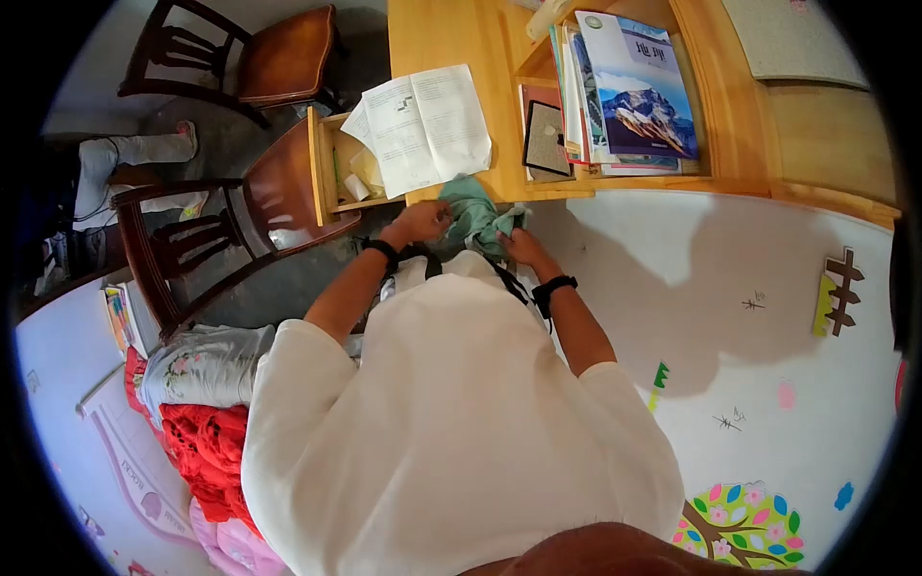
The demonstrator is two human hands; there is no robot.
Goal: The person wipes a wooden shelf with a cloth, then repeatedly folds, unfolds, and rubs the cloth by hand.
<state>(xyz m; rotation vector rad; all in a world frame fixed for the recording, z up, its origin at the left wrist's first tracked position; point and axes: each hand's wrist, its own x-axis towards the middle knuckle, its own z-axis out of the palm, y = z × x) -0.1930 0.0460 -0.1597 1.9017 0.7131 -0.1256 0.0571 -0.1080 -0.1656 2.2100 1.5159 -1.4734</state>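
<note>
A crumpled green cloth [471, 216] hangs between my two hands, just off the near edge of the wooden desk [437, 43]. My left hand [420, 223] is closed on its left side. At the cloth's right side, my right hand [521, 247] grips a fold with bent fingers. Sheets of printed paper [427, 130] lie on the desk corner right beyond the cloth, partly over an open drawer [327, 173]. Inside that drawer are a small white roll and other small items.
A desk shelf holds upright books [639, 86] and a dark-framed tablet-like object [547, 139]. Wooden chairs [206, 240] stand to the left, with another person's legs [139, 158] beyond. Red fabric [206, 451] lies at lower left. A white wall [634, 278] borders the right side.
</note>
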